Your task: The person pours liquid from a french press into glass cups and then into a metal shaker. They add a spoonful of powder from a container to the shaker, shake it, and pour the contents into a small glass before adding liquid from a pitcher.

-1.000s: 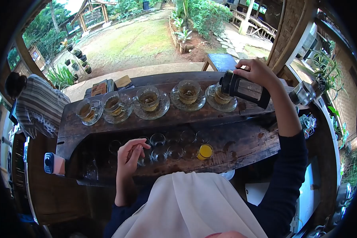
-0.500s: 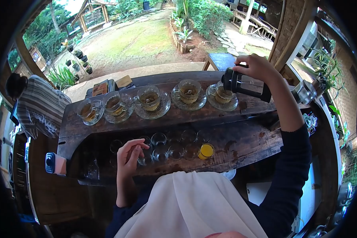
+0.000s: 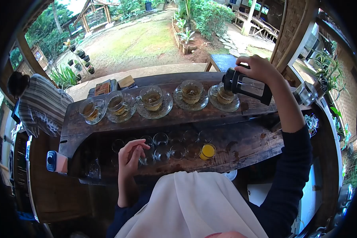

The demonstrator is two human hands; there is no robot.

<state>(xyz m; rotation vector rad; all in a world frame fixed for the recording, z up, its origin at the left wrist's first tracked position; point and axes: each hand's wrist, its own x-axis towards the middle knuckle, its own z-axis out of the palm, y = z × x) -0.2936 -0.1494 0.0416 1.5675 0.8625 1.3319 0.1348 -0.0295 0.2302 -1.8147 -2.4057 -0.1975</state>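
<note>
My right hand [image 3: 256,70] grips the handle of a black-framed French press [image 3: 248,88], tipped almost level. Its spout end is at the rightmost glass cup [image 3: 226,95], which stands on a clear saucer [image 3: 235,105]. Further left along the counter are more glass cups with amber liquid, such as the middle cup [image 3: 151,99] and its neighbour [image 3: 191,93], each on a glass saucer. My left hand [image 3: 130,154] hangs over the lower shelf with loosely bent fingers and holds nothing. Close by are several clear glasses [image 3: 161,139].
A glass of yellow liquid [image 3: 207,151] stands on the lower shelf [image 3: 242,148]. At the left corner is a small dark-and-pink device [image 3: 56,162]. A person in a striped top [image 3: 45,104] stands to the left. Books [image 3: 103,89] lie behind the cups.
The view has shifted slightly. The person at the left has moved their head a little. The French press stays tipped at the rightmost cup, and my left hand keeps its pose.
</note>
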